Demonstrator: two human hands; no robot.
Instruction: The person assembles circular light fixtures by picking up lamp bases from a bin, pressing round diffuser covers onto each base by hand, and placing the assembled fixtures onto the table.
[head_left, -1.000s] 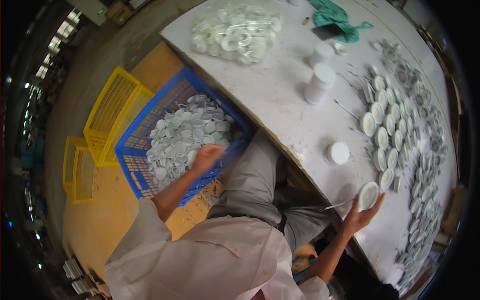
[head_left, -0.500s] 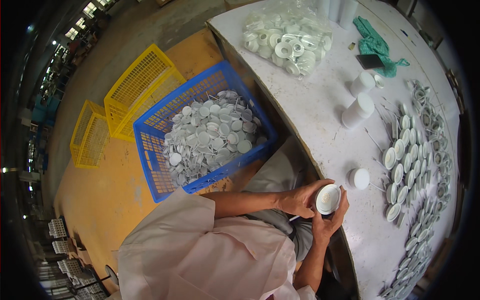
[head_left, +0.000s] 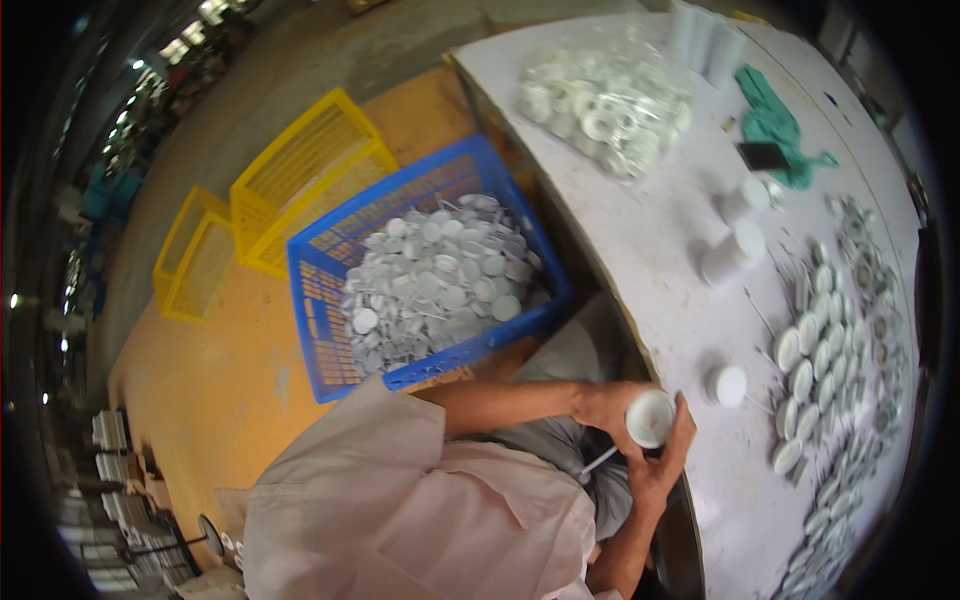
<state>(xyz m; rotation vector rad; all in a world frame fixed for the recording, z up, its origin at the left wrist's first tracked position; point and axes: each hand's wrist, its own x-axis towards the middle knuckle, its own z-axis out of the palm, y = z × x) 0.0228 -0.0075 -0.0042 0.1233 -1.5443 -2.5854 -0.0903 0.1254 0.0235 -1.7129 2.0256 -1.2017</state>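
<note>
In front of me, by the table's near edge, both hands hold one white round lamp part (head_left: 650, 418). Its open face is turned up, with a pale yellowish patch in the middle. My left hand (head_left: 603, 408) is closed on its left side, and my right hand (head_left: 662, 462) wraps its right and lower side. A thin white lead (head_left: 600, 460) sticks out below my left hand. Just right of my hands, a white capped cylinder (head_left: 727, 385) stands on the table with a lead beside it. The underside of the held part is hidden.
A blue crate (head_left: 305, 330) heaped with white discs on leads stands at left, beyond it yellow crates (head_left: 300, 170). On the white table (head_left: 650, 270) are a bag of white rings (head_left: 600, 105), white cylinders (head_left: 735, 252), a green cloth (head_left: 770, 120), a dark flat object (head_left: 763, 156) and rows of discs (head_left: 800, 380).
The whole view has shifted, so the crates and table sit farther right and slightly lower. Both hands still hold the lamp part, and more of its lead shows below them.
</note>
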